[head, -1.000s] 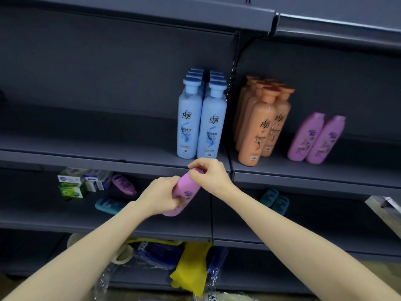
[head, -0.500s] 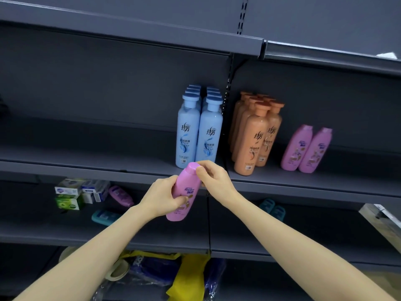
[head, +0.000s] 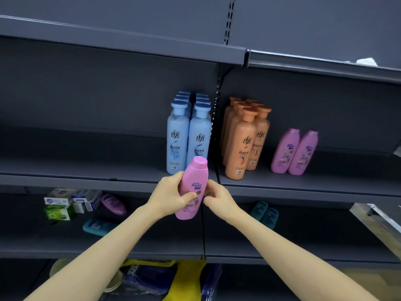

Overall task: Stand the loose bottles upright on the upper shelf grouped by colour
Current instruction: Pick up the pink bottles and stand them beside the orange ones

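Grips smooth, rounded pink plastic bottle (head: 193, 185) near-upright at frame centre, left hand (head: 171, 195) wrapped round its body, right hand (head: 219, 199) pinching its lower side, before matte grey upper shelf (head: 86, 166).

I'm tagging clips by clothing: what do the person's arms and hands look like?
The left forearm and right forearm are bare to the frame's edge, no sleeves. The left hand and right hand wear no gloves; no watch, bracelet or ring is visible.

The shelf (head: 86, 164) carried upright blue bottles (head: 188, 137); at their three o'clock stood orange bottles (head: 245, 146), then two pink bottles (head: 294, 153).
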The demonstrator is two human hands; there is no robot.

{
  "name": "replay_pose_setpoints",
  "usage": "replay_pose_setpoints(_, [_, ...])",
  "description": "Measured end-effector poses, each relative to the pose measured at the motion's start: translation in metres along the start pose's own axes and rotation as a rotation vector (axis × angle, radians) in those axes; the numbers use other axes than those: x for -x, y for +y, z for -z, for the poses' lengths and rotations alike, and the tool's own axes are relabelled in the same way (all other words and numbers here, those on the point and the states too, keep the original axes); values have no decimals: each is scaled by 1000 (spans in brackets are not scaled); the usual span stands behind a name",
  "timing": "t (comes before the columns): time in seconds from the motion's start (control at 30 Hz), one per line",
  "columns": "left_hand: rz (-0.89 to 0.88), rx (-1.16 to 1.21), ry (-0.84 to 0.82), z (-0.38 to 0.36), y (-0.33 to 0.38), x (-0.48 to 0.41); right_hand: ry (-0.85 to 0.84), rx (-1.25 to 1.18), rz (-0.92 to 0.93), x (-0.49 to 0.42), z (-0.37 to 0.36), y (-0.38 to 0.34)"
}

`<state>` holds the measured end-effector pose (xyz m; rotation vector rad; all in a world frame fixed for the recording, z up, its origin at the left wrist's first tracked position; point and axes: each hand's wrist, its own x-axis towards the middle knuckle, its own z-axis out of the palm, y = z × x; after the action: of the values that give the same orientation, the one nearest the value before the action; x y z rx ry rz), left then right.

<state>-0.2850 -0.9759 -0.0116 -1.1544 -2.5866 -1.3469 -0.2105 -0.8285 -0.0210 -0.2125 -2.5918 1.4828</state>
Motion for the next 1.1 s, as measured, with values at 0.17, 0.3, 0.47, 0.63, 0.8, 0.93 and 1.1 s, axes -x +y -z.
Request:
replay_pose_setpoints(0.17, [-52, 8, -18, -18, 15, -13, -25, 53, -31, 9, 18, 15])
replay_pose_setpoints(0.3, [-71, 29, -13, -37, 31, -26, -14, 53, -42, 14, 41, 28])
replay_pose_setpoints(0.47, [-101, 57, -45, -60, 52, -43, 27, 94, -34, 20, 73, 41])
replay_pose_setpoints(0.63, [-119, 95, -58, -82, 77, -60, 76, 30, -51, 23, 103, 53])
replay_pose_setpoints(0.8, [-138, 133, -69, -103, 98, -76, 129, -22, -53, 27, 130, 62])
replay_pose_setpoints(0.93, [-152, 160, -70, -120, 114, -88, 189, -54, -46, 29, 149, 70])
replay_pose_setpoints(1.1, [-175, 193, -85, -137, 131, -98, 225, -108, -43, 31, 171, 79])
